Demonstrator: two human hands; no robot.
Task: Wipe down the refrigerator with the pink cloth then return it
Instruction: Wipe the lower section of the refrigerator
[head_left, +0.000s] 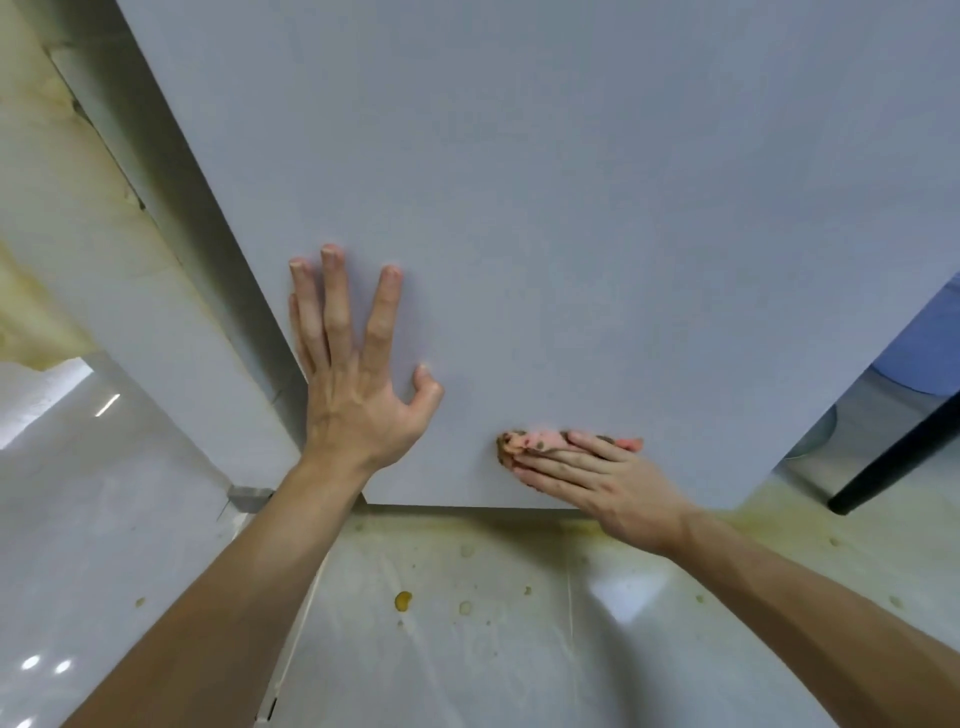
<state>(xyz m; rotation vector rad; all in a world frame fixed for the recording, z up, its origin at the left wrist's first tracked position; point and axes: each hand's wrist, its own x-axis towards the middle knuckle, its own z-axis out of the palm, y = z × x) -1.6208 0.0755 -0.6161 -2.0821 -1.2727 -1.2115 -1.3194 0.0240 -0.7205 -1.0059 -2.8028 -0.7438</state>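
Likely soft, light, limp — a bunched pink cloth (540, 442), stained brown, low on the refrigerator (571, 182) front near its bottom edge. Pinned there under straight fingers of the right hand (608, 483); best gathered at a fold. Beside, spread flat, holding nothing — the left hand (358, 384).

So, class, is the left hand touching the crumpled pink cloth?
Apart. The head view shows bare grey refrigerator door between the left hand and the pink cloth under the right hand.

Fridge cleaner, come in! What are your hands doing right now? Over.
Left hand flat on the refrigerator door. Right hand pressing the pink cloth low on the door, cloth soiled. Nothing blocking; yellow spots on the floor below.
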